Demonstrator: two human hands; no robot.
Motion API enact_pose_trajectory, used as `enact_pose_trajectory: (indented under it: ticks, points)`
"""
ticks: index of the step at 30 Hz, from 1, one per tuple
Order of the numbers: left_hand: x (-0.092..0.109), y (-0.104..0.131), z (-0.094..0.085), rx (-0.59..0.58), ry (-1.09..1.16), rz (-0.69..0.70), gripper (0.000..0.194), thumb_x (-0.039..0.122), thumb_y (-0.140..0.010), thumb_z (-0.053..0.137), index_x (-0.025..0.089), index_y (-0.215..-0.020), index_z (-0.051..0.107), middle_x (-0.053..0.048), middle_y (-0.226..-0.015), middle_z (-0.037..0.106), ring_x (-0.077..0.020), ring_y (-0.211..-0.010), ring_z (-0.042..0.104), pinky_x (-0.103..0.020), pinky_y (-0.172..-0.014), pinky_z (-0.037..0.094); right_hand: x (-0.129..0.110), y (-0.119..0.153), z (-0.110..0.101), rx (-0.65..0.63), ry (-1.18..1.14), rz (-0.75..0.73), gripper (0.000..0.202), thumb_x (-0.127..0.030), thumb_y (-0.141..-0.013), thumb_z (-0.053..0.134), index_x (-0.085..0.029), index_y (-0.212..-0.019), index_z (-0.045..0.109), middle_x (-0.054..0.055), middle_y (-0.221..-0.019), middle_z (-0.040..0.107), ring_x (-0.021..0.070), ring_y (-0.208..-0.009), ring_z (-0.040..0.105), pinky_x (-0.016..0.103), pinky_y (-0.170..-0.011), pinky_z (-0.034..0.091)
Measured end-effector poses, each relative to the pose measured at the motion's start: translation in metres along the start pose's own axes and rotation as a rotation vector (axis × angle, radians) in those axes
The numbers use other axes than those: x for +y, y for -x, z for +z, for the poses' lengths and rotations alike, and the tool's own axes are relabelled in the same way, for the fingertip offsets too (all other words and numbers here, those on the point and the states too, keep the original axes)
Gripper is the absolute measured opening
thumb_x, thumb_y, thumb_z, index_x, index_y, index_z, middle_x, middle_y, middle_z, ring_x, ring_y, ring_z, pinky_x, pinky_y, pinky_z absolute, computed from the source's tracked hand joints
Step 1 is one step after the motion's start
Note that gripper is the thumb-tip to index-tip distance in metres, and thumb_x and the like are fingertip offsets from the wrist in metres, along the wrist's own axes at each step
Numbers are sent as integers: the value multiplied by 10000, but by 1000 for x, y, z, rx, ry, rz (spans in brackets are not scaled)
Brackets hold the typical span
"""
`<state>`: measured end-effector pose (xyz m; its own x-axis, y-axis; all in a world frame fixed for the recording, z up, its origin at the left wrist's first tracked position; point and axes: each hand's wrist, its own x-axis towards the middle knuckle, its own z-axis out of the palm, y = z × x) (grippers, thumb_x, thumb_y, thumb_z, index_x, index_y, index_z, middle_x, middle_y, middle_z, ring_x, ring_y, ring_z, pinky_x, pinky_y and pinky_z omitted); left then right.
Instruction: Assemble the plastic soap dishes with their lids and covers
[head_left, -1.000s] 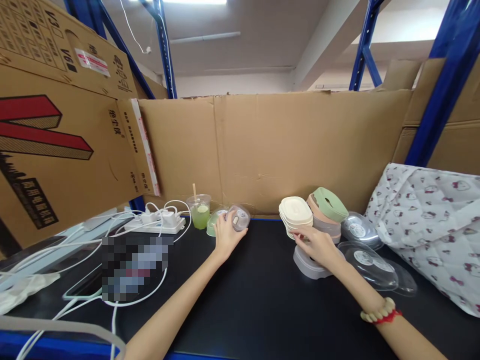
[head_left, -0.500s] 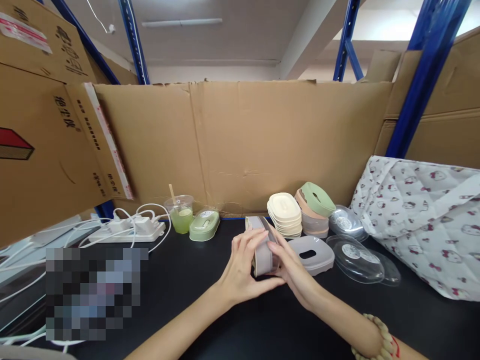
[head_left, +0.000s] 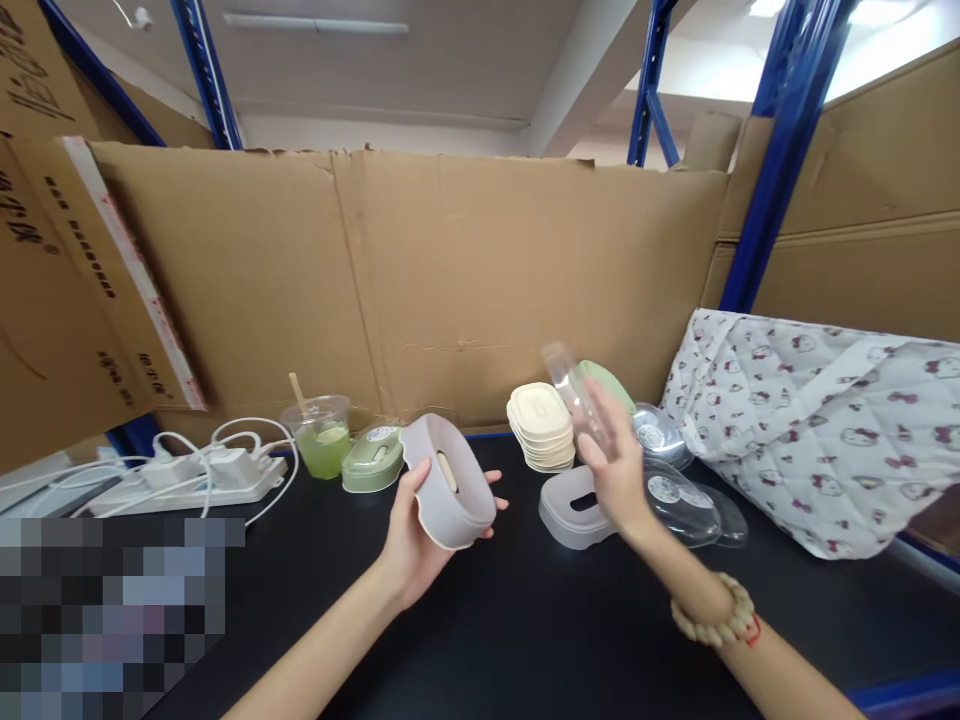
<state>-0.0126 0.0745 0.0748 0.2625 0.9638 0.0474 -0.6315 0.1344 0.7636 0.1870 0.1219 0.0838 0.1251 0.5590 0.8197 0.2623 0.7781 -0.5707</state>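
My left hand is wrapped round a grey oval case, tilted above the black table, with a cream piece showing through its slot. My right hand is raised at the right, gripping a clear plastic cover that is blurred by motion. Just below that hand, a second grey case part with a dark slot lies on the table. A stack of cream oval pieces stands between my hands, further back. Partly hidden behind my right hand is a green case part.
At the left are a cup of green drink, a green case and a white power strip with cables. Clear covers lie at the right beside a quilted patterned bag. Cardboard stands behind.
My hands have come apart. The left has moved left with the grey case; the right has lifted the clear cover away from it. The camera view has shifted to the right.
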Motion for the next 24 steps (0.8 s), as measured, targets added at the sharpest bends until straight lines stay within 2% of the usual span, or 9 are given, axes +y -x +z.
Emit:
enact_pose_trajectory:
  ticks: [3,6,8,12,15,18,22,23,24]
  points:
    - [2,-3,-2,96,24,-66,549,581,-777,492,121,-1073,530,-179,-972,652,-292,-751,653,-330,-566,498,28,-32,-47,240,481,-191,553,-472,-714,597,-190,-1188,563,132,-1364,301,335,-1301,278,524,-1065,248]
    - [-2,-7,-5,89,52,-129,582,634,-806,408,116,-1030,549,-157,-896,660,-273,-704,650,-327,-553,497,63,-46,-95,325,744,22,576,-407,-661,640,-81,-1135,598,209,-1377,219,405,-1287,255,536,-1038,276]
    - [-7,-9,-8,-7,39,-175,636,681,-781,399,108,-1007,560,-162,-863,660,-282,-681,646,-321,-518,485,84,-45,-118,198,841,200,545,-363,-597,692,-94,-1069,642,218,-1323,319,415,-1245,326,540,-1011,311]
    - [-15,-10,-11,-174,-17,-248,682,702,-761,397,103,-1051,548,-189,-864,662,-281,-642,638,-281,-463,439,112,-36,-138,-222,832,258,509,-333,-521,713,-178,-1004,680,167,-1223,474,375,-1194,428,516,-995,346]
    - [-17,-7,-8,-206,-35,-264,638,673,-780,390,113,-1046,538,-187,-838,667,-269,-601,631,-294,-497,439,117,-35,-139,-299,823,249,516,-323,-535,665,-192,-1034,667,159,-1239,482,371,-1199,432,520,-1001,340]
    - [-17,-5,-6,-162,-2,-240,623,665,-741,457,125,-1042,535,-174,-867,669,-281,-628,637,-344,-578,461,103,-41,-129,-139,847,216,538,-306,-551,606,-180,-1074,631,170,-1240,485,400,-1196,419,595,-985,312]
    - [-18,-5,-7,33,10,-128,610,578,-657,636,140,-1067,529,-145,-1026,640,-299,-898,623,-388,-790,459,61,-41,-81,181,519,28,479,-403,-674,544,-163,-1089,571,160,-1143,546,334,-1108,500,555,-964,363]
    - [-19,-5,-7,65,-14,-89,618,554,-634,672,144,-1071,524,-140,-1063,626,-302,-965,600,-393,-834,445,49,-36,-64,165,372,30,464,-438,-700,553,-176,-1083,564,147,-1119,562,307,-1054,537,517,-925,416]
    - [-20,-5,-7,81,-43,-53,632,539,-613,700,152,-1077,517,-135,-1099,611,-306,-1018,576,-401,-868,431,36,-27,-47,59,212,71,462,-467,-721,562,-191,-1093,554,139,-1127,563,289,-1018,560,475,-858,474]
